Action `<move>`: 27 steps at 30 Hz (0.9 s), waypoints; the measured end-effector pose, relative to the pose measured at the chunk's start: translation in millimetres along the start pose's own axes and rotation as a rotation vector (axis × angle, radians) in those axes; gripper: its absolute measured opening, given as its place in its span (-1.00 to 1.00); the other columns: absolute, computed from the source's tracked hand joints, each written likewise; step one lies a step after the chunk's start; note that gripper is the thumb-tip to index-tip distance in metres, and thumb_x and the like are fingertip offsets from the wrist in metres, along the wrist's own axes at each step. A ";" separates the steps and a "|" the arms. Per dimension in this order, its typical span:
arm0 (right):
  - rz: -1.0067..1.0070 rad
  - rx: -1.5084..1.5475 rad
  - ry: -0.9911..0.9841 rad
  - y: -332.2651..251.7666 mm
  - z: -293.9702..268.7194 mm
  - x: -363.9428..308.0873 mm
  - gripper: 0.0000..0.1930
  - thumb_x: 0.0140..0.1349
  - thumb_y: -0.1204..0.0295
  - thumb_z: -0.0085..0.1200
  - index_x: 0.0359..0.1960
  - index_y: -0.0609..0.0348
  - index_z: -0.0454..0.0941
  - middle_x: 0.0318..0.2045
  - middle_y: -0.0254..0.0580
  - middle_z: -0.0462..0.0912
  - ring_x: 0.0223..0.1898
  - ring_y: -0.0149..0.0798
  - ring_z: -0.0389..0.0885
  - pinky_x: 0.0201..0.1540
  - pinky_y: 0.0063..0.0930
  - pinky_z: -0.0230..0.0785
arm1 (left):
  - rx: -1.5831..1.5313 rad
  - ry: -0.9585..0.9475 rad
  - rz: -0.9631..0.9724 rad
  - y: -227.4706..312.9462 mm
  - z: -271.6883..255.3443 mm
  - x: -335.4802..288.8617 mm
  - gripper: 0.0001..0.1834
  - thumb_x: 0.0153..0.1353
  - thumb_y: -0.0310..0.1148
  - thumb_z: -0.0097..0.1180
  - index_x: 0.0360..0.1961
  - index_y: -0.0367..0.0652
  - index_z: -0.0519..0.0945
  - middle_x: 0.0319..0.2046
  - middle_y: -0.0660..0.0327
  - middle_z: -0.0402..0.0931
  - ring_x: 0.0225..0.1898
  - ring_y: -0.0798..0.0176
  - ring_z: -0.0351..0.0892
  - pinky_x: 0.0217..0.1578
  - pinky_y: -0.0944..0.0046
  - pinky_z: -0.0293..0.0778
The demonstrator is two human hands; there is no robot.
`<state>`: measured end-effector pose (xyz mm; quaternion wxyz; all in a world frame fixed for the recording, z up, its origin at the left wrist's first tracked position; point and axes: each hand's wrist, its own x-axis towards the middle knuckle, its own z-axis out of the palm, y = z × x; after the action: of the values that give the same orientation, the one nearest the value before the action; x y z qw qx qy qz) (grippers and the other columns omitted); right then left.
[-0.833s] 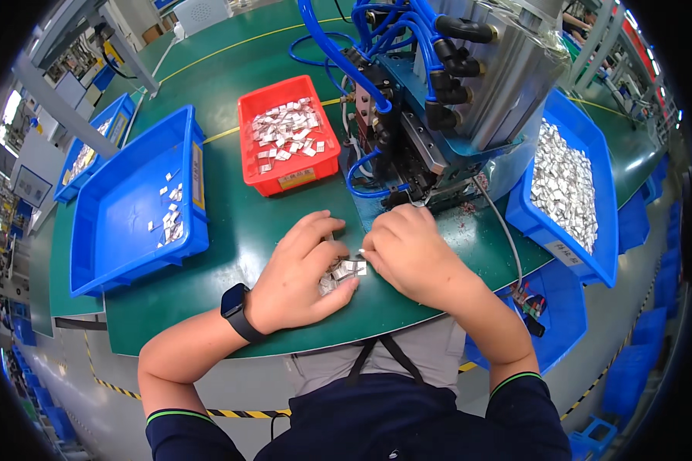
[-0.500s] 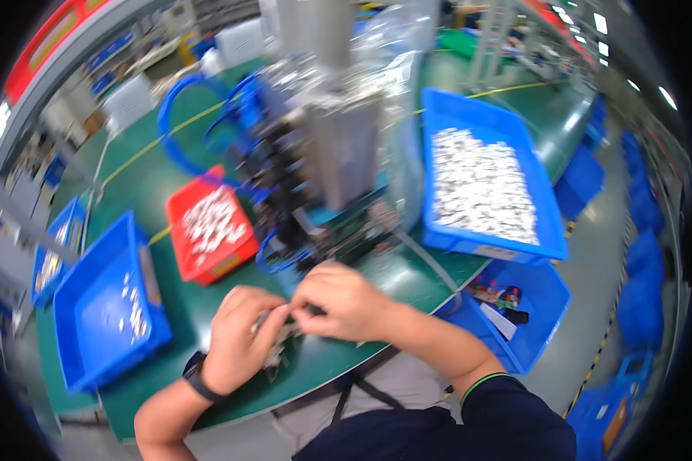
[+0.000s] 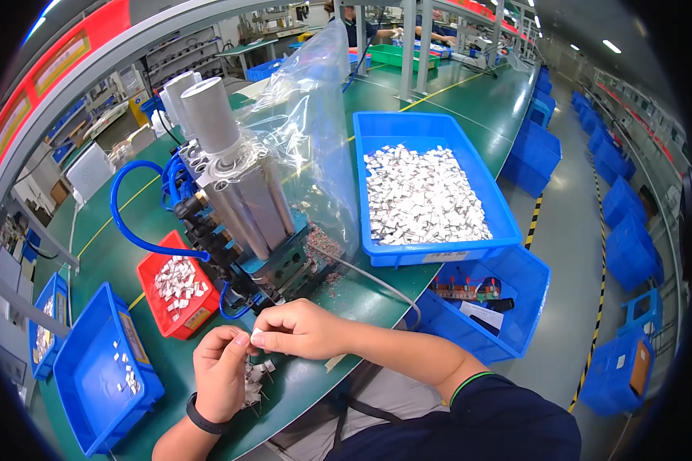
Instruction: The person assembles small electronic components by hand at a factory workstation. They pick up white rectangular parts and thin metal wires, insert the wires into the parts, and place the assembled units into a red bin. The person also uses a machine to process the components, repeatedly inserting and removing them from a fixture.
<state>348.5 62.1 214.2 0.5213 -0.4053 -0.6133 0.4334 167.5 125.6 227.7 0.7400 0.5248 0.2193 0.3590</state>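
Note:
My left hand (image 3: 221,370), with a black band on its wrist, and my right hand (image 3: 306,330) meet fingertip to fingertip just in front of the press. Both are closed in a pinch. A whitish speck shows between the fingertips, too small to name. Below them, partly hidden by my left hand, a small heap of white parts (image 3: 254,384) with thin metal legs lies near the table edge. Just beyond my hands stands the metal pneumatic press (image 3: 246,201) with blue air hoses (image 3: 123,223). My hands are apart from its body.
A red bin (image 3: 194,326) and a blue bin (image 3: 152,390), each with white pieces, stand at left. A large blue bin (image 3: 450,252) full of white parts sits at right, above a lower blue bin (image 3: 532,307). A clear plastic bag (image 3: 315,115) hangs behind the press.
The view has shifted and sharpened. My hands remain pinched together, now lower and further left in the picture, with the fingers slightly rearranged.

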 end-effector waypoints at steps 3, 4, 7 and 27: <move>0.056 0.138 0.014 -2.3 -1.3 0.0 -0.77 0.30 0.30 0.07 -0.37 0.24 0.56 -0.54 -0.38 0.57 -0.46 -0.58 0.43 -0.39 -0.61 0.30 | 0.004 -0.020 -0.004 -0.2 1.8 -0.9 -0.93 0.27 -0.50 0.09 -0.31 -0.30 0.52 -0.38 0.22 0.50 -0.35 0.38 0.44 -0.26 0.34 0.38; 0.065 0.128 0.007 -1.8 -2.1 -0.1 -0.77 0.30 0.31 0.08 -0.38 0.24 0.56 -0.54 -0.38 0.57 -0.46 -0.58 0.44 -0.39 -0.61 0.30 | 0.012 -0.027 -0.004 -0.2 1.9 -1.0 -0.93 0.27 -0.50 0.08 -0.31 -0.30 0.52 -0.38 0.22 0.50 -0.35 0.38 0.44 -0.26 0.34 0.38; 0.074 0.105 0.006 0.6 -4.0 0.8 -0.78 0.28 0.33 0.09 -0.41 0.24 0.56 -0.55 -0.39 0.56 -0.45 -0.59 0.45 -0.40 -0.62 0.31 | 0.113 -0.074 0.039 -5.5 -6.4 -0.7 -0.91 0.30 -0.48 0.05 -0.26 -0.30 0.52 -0.34 0.21 0.51 -0.33 0.38 0.46 -0.23 0.35 0.39; 0.354 0.194 0.660 4.3 -46.7 -20.0 -0.80 0.18 0.39 0.11 -0.55 0.23 0.52 -0.68 -0.38 0.46 -0.74 -0.63 0.24 -0.73 -0.72 0.01 | 1.553 -0.490 0.470 -0.8 -8.5 -15.4 -0.60 -0.10 -0.59 0.14 -0.13 -0.32 0.48 -0.20 -0.01 0.44 -0.22 -0.04 0.44 -0.15 0.08 0.39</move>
<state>397.5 49.5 208.1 0.6437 -0.5714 -0.2893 0.4189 151.8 118.9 223.1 0.1021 0.9790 0.1221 0.1271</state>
